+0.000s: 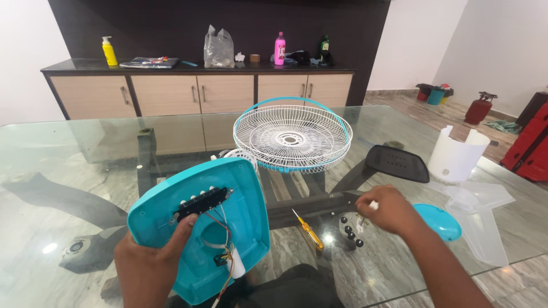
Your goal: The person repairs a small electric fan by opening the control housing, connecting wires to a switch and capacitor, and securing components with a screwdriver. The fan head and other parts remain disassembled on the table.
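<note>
Your left hand fingers grip one smooth teal plastic fan base; right hand fingers, at three o'clock, pinch one small white piece above the glass surface.

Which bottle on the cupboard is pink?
The pink bottle stands right of the clear bag. The yellow bottle is at the far left, and the dark bottle is farthest right.

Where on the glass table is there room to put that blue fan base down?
The far left of the table, left of the grille, is bare. So is the near right corner, below the clear blades. It is crowded around the right hand: screwdriver, black knobs, blue cap.
</note>
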